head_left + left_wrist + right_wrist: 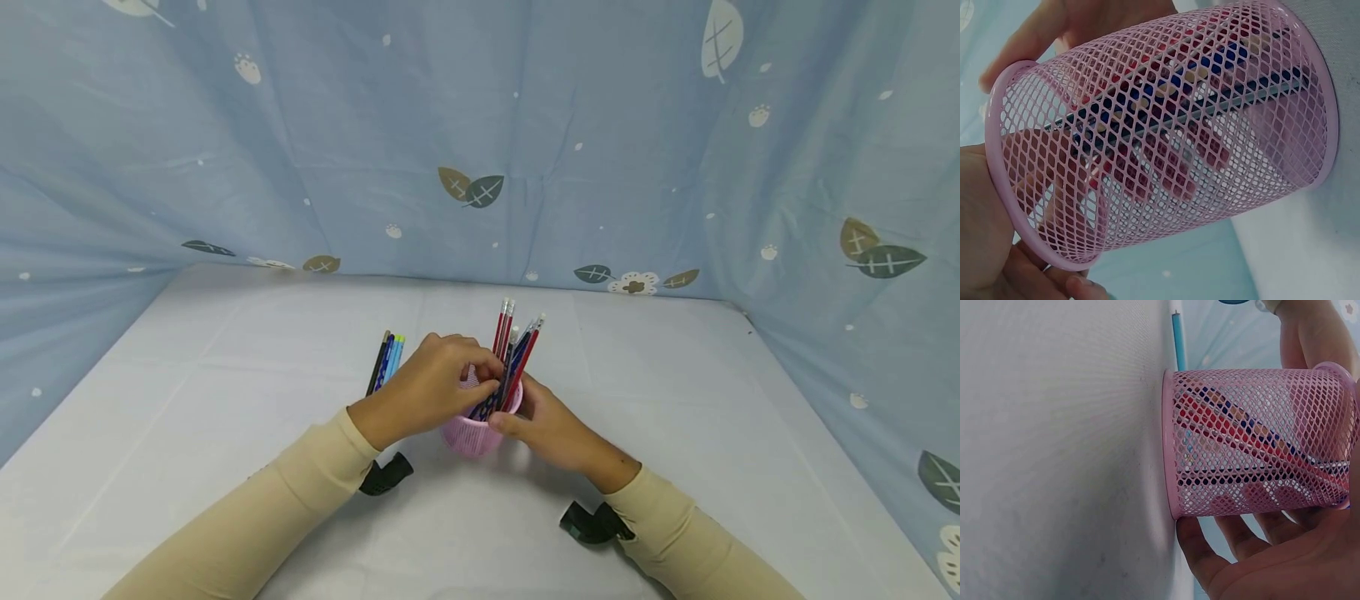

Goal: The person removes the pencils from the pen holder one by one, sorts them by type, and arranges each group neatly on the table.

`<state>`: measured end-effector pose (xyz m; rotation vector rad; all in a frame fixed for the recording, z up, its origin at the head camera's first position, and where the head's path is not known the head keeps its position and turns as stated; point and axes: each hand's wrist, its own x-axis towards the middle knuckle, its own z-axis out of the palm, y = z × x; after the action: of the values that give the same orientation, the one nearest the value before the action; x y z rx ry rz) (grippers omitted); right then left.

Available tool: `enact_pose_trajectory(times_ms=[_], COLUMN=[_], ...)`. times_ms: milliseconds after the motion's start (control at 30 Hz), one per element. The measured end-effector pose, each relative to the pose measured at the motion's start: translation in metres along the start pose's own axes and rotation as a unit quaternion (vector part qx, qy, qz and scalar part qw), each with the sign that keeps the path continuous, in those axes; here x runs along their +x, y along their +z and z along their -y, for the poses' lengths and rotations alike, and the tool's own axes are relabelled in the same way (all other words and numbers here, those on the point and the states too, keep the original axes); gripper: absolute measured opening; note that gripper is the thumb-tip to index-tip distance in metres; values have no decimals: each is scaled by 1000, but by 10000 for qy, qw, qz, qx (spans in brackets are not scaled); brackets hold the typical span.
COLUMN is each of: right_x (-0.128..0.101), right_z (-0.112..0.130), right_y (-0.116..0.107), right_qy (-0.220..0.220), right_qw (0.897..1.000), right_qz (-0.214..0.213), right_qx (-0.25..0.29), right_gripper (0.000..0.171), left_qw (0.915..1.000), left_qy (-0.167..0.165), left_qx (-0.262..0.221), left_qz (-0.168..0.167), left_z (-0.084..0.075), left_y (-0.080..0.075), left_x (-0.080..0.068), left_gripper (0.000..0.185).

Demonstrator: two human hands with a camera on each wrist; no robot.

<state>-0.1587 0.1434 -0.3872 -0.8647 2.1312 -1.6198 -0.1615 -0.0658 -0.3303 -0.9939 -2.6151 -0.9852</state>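
A pink mesh pencil cup (471,437) stands upright on the table. Red, dark blue and black pencils (517,358) lean in it, their eraser ends above the rim. My right hand (558,425) grips the cup from the right, thumb near the rim and fingers curled around the far side; through the mesh its fingertips (1172,172) show. Over the cup's opening, my left hand (438,379) has its thumb and index finger closed on a dark pencil (504,385). In the right wrist view, pencils (1235,428) slant inside the cup (1260,378).
Left of the cup, several black, dark blue and light blue pencils (386,360) lie side by side on the white tabletop (225,417), partly behind my left hand. A blue leaf-patterned cloth (375,142) hangs behind the table. Black wrist mounts (592,525) sit under both sleeves.
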Motion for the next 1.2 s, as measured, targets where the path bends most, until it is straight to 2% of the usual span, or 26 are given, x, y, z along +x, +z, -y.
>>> enact_pose_trajectory(times_ms=[333, 533, 800, 1033, 1200], right_x=[0, 0, 0, 1, 0], right_z=[3, 2, 2, 2, 3], right_y=[0, 0, 0, 0, 1], right_qy=[197, 52, 61, 134, 77], right_qw=[9998, 9999, 9999, 9995, 9997], right_qz=[-9, 11, -26, -62, -57], right_qx=[-60, -117, -134, -267, -222], right_gripper=[90, 88, 93, 93, 90], left_qw=[9989, 9981, 9962, 9931, 9924], left_qy=[-280, -418, -700, -767, -776], left_qx=[321, 303, 467, 867, 931], left_qz=[193, 340, 231, 174, 220], left_z=[-6, -8, -11, -16, -17], left_y=[0, 1, 4, 5, 6], left_x=[1, 2, 4, 4, 5], left_gripper=[18, 20, 19, 13, 10])
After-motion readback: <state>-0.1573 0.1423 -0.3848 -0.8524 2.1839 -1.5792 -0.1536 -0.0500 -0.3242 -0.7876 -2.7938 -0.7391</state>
